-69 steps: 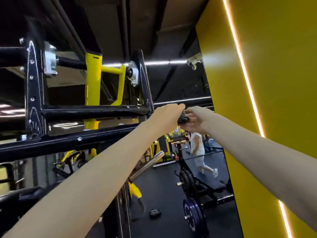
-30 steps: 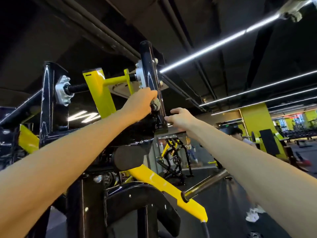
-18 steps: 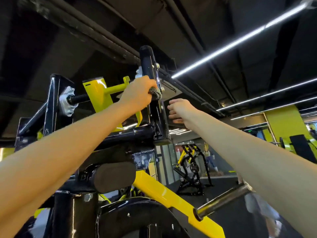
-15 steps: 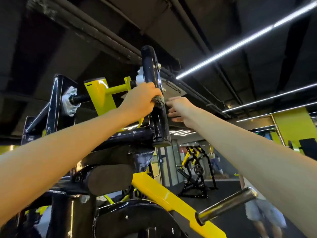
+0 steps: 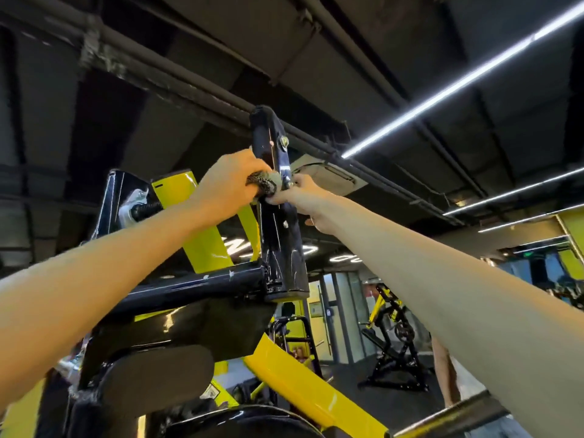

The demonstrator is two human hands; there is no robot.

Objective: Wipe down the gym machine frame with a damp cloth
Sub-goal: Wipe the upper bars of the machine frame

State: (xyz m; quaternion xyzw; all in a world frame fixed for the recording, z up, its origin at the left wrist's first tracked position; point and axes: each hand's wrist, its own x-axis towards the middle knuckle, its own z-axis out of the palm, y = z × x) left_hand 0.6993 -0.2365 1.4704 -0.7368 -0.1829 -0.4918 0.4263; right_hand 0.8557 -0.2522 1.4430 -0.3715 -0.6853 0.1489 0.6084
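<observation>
At centre frame a dark, bunched cloth (image 5: 264, 184) sits against the glossy black upright post (image 5: 282, 245), the left hand (image 5: 226, 189) curled round it, while the right hand (image 5: 305, 199) touches its edge, grip unclear.

Nothing legible — too blurred, too small

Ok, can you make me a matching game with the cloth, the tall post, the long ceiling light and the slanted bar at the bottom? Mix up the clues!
Things:
1. cloth
2. upright post
3. light strip
4. slanted bar

Clues:
A. glowing white on the ceiling
B. yellow
C. gripped in the left hand
D. shiny black

Pairs: 1-C, 2-D, 3-A, 4-B.
</observation>
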